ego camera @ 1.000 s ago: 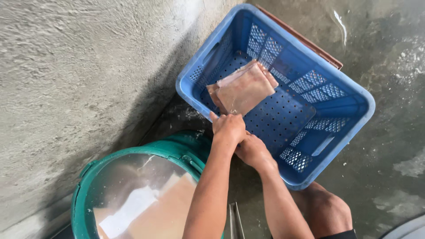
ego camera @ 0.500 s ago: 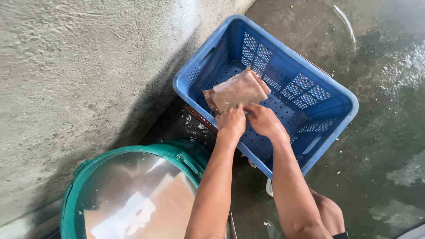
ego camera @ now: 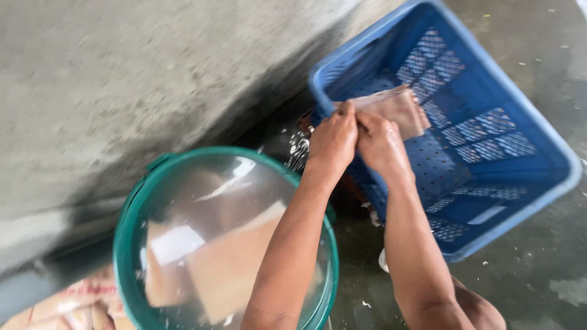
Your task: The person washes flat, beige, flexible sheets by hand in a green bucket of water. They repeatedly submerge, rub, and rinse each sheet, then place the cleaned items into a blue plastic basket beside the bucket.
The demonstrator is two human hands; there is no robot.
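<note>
My left hand [ego camera: 333,139] and my right hand [ego camera: 380,145] are closed side by side on one end of a wet, brownish-pink cloth [ego camera: 400,110]. The cloth hangs over the near-left corner of a blue perforated plastic basket [ego camera: 520,183], most of it lying inside the basket. Both forearms reach up from the bottom of the view. Below my left forearm stands a green bucket [ego camera: 131,244] full of water, with pale and tan pieces of cloth under the surface.
A rough grey concrete wall [ego camera: 140,79] fills the upper left. Wet concrete floor [ego camera: 550,287] lies right of and below the basket. My knee [ego camera: 477,308] shows at the bottom edge. A pale patterned bundle [ego camera: 61,305] sits at the bottom left.
The view has swung, so the basket sits further right and the bucket nearer the centre. Both hands stay clenched on the cloth at the basket's corner, now closer together.
</note>
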